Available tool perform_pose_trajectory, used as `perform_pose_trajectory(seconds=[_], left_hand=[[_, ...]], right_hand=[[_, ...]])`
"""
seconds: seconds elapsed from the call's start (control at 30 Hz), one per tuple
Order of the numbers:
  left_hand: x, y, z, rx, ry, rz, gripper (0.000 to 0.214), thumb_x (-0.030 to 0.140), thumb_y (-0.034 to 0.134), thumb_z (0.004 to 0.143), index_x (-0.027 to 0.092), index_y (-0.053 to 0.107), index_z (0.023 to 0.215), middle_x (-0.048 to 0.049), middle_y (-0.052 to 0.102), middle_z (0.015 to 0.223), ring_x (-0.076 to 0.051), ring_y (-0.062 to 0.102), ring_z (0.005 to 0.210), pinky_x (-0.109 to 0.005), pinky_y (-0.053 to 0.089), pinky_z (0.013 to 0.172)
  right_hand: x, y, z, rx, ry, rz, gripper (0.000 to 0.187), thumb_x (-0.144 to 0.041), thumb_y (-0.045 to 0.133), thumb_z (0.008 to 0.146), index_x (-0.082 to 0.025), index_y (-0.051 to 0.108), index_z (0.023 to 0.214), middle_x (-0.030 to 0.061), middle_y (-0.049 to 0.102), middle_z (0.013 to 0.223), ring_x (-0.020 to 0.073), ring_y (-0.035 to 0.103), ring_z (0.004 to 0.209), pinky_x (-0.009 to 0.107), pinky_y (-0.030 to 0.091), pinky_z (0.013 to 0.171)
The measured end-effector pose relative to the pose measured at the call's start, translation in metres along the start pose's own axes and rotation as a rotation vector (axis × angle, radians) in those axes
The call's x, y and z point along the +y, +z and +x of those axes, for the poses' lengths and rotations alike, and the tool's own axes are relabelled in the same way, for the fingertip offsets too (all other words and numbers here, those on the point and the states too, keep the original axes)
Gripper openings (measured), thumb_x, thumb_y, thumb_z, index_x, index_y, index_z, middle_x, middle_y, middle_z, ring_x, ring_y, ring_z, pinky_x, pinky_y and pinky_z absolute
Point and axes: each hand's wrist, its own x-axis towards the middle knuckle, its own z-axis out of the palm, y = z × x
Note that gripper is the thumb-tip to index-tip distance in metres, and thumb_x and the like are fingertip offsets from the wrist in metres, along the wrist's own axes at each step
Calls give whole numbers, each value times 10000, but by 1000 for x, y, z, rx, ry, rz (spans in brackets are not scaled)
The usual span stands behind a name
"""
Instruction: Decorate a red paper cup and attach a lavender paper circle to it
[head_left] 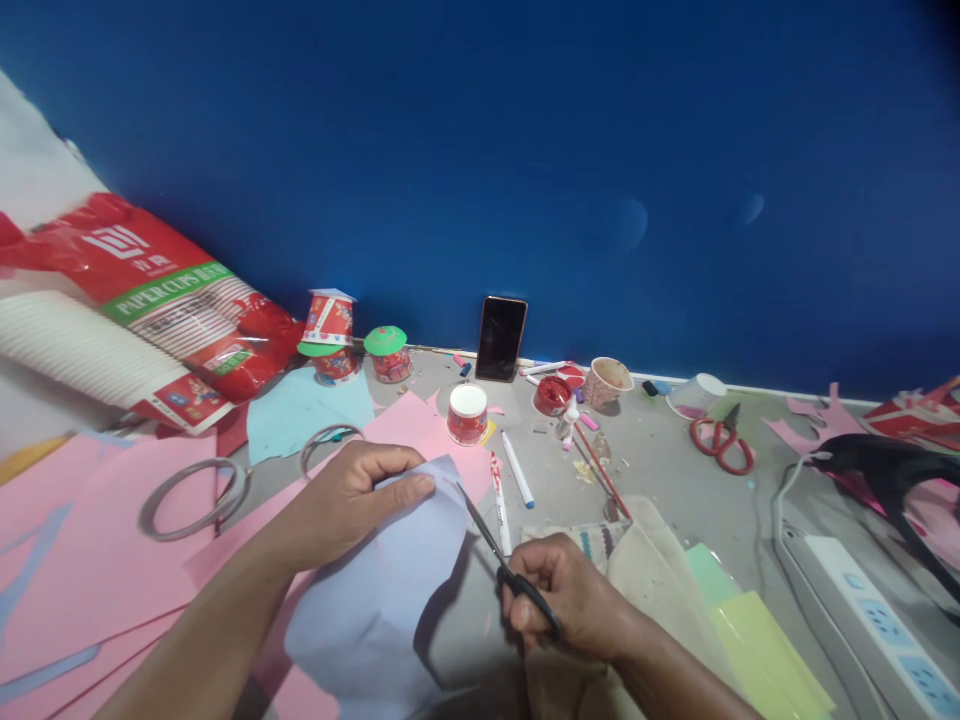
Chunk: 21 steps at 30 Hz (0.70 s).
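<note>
A sheet of pale lavender paper [390, 590] with a curved cut edge is pinched at its top by my left hand [367, 500], thumb on the upper face. My right hand [562, 595] grips black-handled scissors [491, 540], fingers through the loops. The blades point up and left, and their tips are at the paper's upper right edge. Just beyond the paper stands a small red patterned paper cup [468, 415] with its white end up. Pink paper [405, 430] lies beneath and behind my left hand.
A phone [502, 340] leans on the blue wall. Markers [517, 470], a red paint pot [552, 395] and red-handled scissors [721, 440] lie beyond my hands. Decorated cups [388, 355] and a bag of paper cups [172, 280] are left. On the right is a power strip [877, 620].
</note>
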Motion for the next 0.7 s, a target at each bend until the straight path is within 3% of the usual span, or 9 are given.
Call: perform_pose_trajectory(seconds=[0.2, 0.43, 0.7], left_hand=[[5, -4, 1, -22, 17, 16, 393, 529, 698, 894, 215, 776, 671, 2, 646, 597, -154, 559, 554, -212, 423, 511], [8, -5, 1, -68, 51, 43, 396, 471, 677, 900, 217, 743, 605, 20, 603, 562, -130, 500, 526, -205, 415, 512], [3, -8, 0, -146, 20, 14, 343, 465, 688, 928, 189, 838, 792, -23, 758, 723, -161, 649, 650, -201, 501, 597]], right_hand=[[-4, 1, -1, -5, 35, -15, 797, -892, 927, 455, -168, 663, 658, -36, 598, 530, 77, 510, 472, 200, 353, 482], [-9, 3, -2, -18, 58, 12, 782, -864, 954, 441, -171, 656, 648, -39, 598, 532, 79, 519, 472, 211, 389, 498], [-8, 4, 0, -18, 86, 31, 759, -821, 986, 411, -169, 662, 626, -38, 604, 509, 81, 523, 456, 205, 370, 480]])
